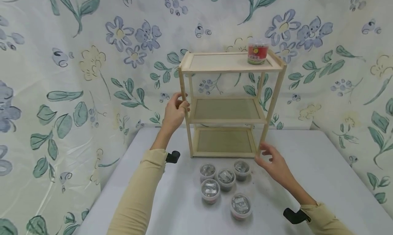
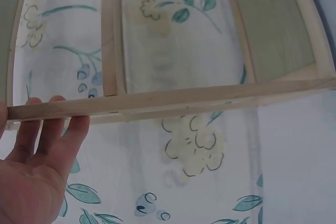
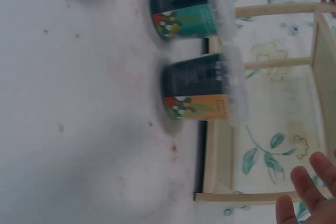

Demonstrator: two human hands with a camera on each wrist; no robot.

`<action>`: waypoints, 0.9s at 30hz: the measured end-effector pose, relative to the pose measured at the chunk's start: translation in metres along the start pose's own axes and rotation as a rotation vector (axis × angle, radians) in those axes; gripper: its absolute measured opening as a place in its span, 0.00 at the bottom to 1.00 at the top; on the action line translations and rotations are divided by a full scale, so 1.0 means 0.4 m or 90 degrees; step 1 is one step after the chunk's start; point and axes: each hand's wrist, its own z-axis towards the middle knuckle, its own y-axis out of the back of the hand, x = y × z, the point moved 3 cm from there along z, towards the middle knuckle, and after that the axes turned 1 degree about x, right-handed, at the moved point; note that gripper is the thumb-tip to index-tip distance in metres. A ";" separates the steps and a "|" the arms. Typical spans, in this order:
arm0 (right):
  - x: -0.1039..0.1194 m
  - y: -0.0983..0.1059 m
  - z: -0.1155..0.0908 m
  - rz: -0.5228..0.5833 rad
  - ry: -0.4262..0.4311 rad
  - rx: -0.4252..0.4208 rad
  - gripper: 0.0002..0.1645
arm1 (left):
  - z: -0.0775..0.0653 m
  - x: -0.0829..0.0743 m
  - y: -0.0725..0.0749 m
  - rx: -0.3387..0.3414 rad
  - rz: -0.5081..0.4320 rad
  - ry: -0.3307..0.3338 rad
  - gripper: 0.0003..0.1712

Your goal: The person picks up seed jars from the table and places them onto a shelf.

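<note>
A three-tier wooden shelf (image 1: 227, 121) stands on the white table, facing me. My left hand (image 1: 175, 112) grips its left front post; in the left wrist view the fingers (image 2: 50, 135) bend behind the post and the thumb is mostly out of frame. Low by the right front post is my right hand (image 1: 271, 163), its fingers loosely bent and spread. In the right wrist view those fingers (image 3: 307, 187) hold nothing; whether they touch the post, I cannot tell. On the top tier, toward the right, sits a red-labelled plastic cup (image 1: 258, 53).
Several lidded plastic cups (image 1: 241, 206) stand on the table (image 1: 294, 153) in front of the shelf. Dark and coloured labels show on a cup (image 3: 194, 87) in the right wrist view. Floral cloth (image 1: 122, 74) hangs behind and at the sides.
</note>
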 end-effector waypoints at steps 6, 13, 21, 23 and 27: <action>-0.028 -0.059 -0.021 -0.008 0.011 0.055 0.42 | -0.001 -0.002 0.000 -0.003 0.015 -0.001 0.17; -0.057 -0.120 -0.045 -0.059 0.033 0.103 0.48 | -0.005 0.002 -0.003 -0.004 0.011 0.002 0.16; -0.058 -0.146 -0.046 -0.082 0.054 0.126 0.50 | -0.007 -0.003 0.002 -0.010 0.011 -0.005 0.16; -0.057 -0.147 -0.041 -0.080 0.049 0.129 0.50 | -0.006 -0.005 0.003 -0.005 0.008 -0.005 0.16; -0.059 -0.149 -0.037 -0.077 0.032 0.148 0.51 | -0.006 -0.003 0.002 0.006 0.005 0.003 0.17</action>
